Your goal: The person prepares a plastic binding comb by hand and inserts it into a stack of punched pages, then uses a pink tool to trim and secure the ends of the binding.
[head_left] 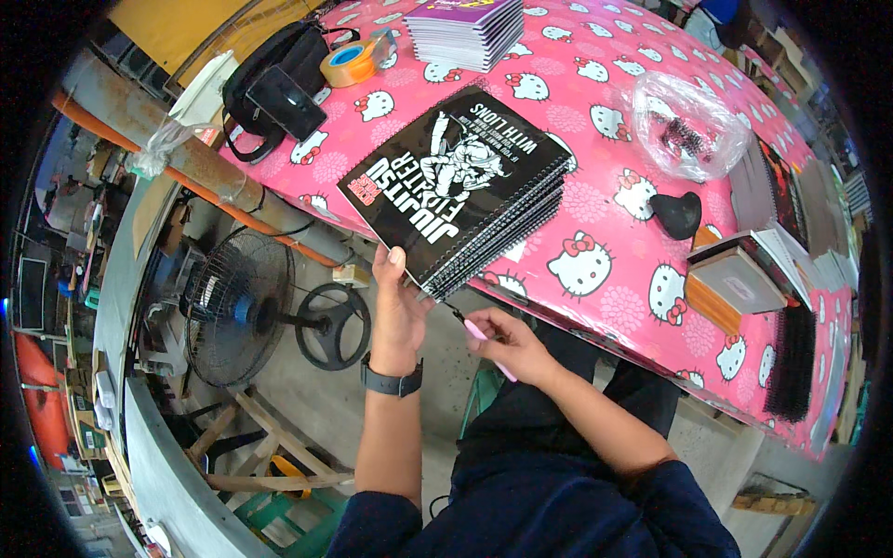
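A stack of black spiral notebooks, with white and red cover print, lies near the edge of a pink cat-patterned table. My left hand grips the stack's near corner, thumb on the top cover and fingers underneath. Just right of it, my right hand is closed around a small pink-handled tool. Its narrow dark tip points at the lower end of the black coil bindings; its exact kind is too small to tell. Whether the tip touches a coil I cannot make out.
Behind the notebooks stand a pile of purple-covered books, a tape roll and a black bag. A clear plastic bag of coils and a sanding block lie right. Below left is a fan.
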`<action>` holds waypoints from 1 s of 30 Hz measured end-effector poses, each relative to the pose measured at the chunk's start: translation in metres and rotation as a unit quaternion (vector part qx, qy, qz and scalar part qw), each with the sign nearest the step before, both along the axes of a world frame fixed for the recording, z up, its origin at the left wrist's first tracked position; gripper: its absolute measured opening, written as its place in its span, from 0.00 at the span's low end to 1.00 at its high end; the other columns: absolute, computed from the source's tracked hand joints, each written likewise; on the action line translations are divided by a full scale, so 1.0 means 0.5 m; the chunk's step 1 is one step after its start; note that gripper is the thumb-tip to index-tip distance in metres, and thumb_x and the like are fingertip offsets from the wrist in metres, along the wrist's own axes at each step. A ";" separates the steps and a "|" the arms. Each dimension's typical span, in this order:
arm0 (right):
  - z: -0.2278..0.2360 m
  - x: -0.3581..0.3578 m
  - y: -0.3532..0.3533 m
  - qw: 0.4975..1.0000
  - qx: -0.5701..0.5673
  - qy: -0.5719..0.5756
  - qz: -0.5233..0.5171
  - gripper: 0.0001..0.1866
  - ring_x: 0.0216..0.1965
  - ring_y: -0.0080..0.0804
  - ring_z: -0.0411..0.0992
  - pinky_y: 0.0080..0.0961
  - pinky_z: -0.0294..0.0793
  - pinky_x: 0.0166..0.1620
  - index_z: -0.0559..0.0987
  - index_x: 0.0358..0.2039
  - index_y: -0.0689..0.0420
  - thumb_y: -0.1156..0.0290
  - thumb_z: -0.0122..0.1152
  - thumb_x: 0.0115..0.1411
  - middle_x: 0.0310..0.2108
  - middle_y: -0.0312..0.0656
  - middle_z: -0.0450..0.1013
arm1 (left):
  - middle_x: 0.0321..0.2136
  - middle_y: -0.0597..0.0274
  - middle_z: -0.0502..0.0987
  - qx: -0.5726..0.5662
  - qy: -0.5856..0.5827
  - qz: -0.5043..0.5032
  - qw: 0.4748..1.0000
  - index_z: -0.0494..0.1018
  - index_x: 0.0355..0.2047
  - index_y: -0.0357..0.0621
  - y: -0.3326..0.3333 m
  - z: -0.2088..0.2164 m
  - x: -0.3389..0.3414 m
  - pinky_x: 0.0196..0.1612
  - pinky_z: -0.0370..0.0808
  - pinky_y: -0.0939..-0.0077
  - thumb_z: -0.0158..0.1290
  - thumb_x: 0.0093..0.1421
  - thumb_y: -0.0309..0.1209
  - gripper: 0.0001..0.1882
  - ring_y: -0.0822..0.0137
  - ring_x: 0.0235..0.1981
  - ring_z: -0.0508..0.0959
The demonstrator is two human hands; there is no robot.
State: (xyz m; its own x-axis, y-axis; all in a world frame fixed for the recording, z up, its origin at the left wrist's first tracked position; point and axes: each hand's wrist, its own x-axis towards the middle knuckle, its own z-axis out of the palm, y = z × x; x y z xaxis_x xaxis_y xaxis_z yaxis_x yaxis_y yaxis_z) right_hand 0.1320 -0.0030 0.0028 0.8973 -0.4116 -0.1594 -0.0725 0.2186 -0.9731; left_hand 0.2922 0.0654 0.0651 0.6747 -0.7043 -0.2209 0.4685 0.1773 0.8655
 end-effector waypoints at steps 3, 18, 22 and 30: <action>0.037 -0.041 0.002 0.998 -0.055 0.007 0.012 0.21 0.31 0.17 0.63 0.15 0.65 0.35 0.69 0.45 0.59 0.70 0.61 0.50 0.33 0.34 0.69 | 0.50 0.62 0.67 0.006 0.007 -0.006 1.000 0.57 0.54 0.48 0.008 -0.003 0.004 0.45 0.68 0.57 0.40 0.56 0.56 0.33 0.61 0.48 0.70; 0.189 -0.238 -0.251 0.777 -0.571 0.108 -0.244 0.23 0.39 0.46 0.62 0.38 0.62 0.43 0.69 0.40 0.61 0.66 0.61 0.42 0.35 0.49 0.65 | 0.49 0.58 0.62 -0.064 0.098 0.072 0.991 0.56 0.53 0.47 -0.004 0.041 -0.117 0.49 0.63 0.53 0.51 0.52 0.50 0.33 0.57 0.49 0.64; 0.175 -0.270 -0.264 0.815 -0.500 0.008 -0.293 0.24 0.40 0.45 0.63 0.36 0.62 0.45 0.70 0.40 0.61 0.67 0.63 0.42 0.36 0.49 0.66 | 0.42 0.62 0.66 -0.045 0.142 0.101 0.984 0.64 0.46 0.46 -0.042 0.049 -0.236 0.47 0.64 0.60 0.52 0.51 0.51 0.29 0.58 0.45 0.66; 0.158 -0.298 -0.255 0.856 -0.434 0.069 -0.272 0.24 0.40 0.45 0.64 0.36 0.63 0.45 0.70 0.41 0.60 0.64 0.63 0.43 0.37 0.49 0.67 | 0.38 0.68 0.65 -0.003 0.289 0.050 0.956 0.65 0.35 0.48 -0.102 0.067 -0.342 0.42 0.64 0.69 0.55 0.51 0.39 0.15 0.67 0.41 0.65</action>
State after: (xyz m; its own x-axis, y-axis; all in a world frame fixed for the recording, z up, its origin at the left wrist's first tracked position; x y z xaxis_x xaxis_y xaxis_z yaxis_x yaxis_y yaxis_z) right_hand -0.0170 -0.1307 0.0817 0.5320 -0.7797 0.3302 -0.3172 -0.5451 -0.7760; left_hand 0.1213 0.0145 0.0985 0.5048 -0.6459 -0.5727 0.8488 0.2504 0.4657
